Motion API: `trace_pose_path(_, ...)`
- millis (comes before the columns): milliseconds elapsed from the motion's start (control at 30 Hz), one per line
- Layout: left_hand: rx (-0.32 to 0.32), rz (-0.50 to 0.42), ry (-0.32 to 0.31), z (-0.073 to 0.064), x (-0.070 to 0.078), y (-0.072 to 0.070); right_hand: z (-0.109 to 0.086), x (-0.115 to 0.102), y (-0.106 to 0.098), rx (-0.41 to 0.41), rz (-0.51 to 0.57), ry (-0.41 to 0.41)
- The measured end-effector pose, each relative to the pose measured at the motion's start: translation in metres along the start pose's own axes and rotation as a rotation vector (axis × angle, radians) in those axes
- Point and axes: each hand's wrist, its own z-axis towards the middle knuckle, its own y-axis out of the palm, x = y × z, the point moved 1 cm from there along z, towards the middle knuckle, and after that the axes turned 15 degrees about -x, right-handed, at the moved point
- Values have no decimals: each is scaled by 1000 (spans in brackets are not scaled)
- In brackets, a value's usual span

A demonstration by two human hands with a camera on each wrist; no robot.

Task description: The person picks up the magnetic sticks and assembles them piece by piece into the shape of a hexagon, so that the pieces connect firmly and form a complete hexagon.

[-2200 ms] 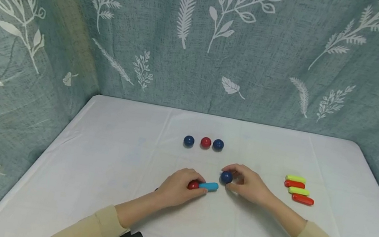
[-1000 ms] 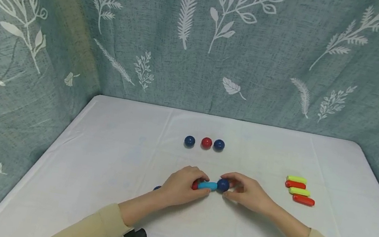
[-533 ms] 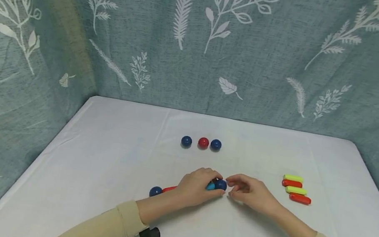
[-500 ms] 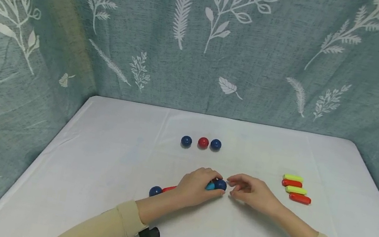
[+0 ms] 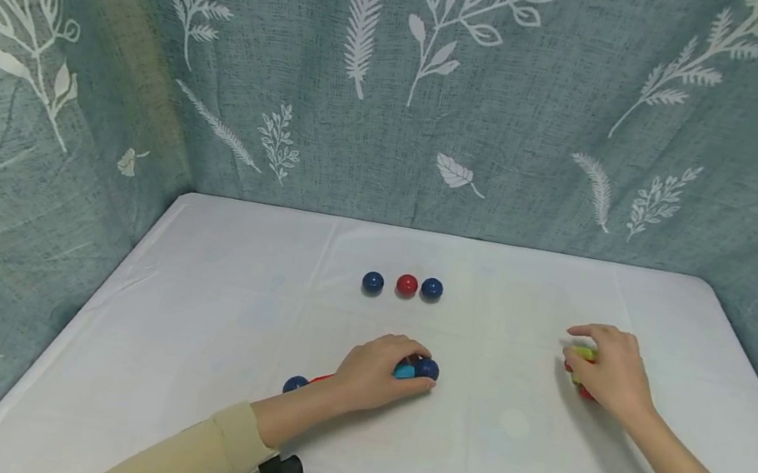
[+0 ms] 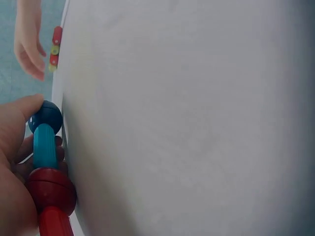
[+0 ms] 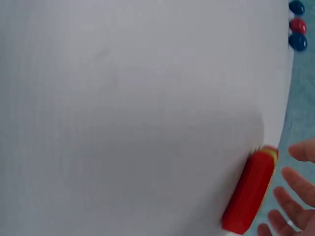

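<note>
My left hand [image 5: 373, 373] grips a joined ball-and-rod chain low over the table. Its right end is a dark blue ball [image 5: 427, 370], followed by a light blue rod [image 6: 45, 147], a red ball [image 6: 50, 189] and a red rod [image 6: 55, 222]. Past the wrist, another blue ball [image 5: 295, 385] shows at the far end. My right hand [image 5: 612, 375] hovers at the group of short rods, thumb and fingers spread around a yellow rod [image 5: 585, 353]. It partly hides the rods. In the right wrist view a red rod [image 7: 248, 191] lies beside the spread fingertips.
Two blue balls and one red ball [image 5: 407, 285] sit in a row toward the back of the white table [image 5: 228, 269]. Leaf-patterned curtains [image 5: 387, 103] rise behind and at both sides. Black wrist cameras [image 5: 281, 472] hang under both sleeves.
The right hand placed the blue ball against the light blue rod, let go and moved right to the rods. The left hand shifted along the chain toward that ball, then slightly left with it.
</note>
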Motion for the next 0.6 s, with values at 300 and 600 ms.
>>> trace_pose_path(300,7,-2,22,-4,0,-2,7,13,0,-91,42,39)
trace_pose_path(600,6,3,23,-5,-1,-3,18,-4,14,-124,12,-47)
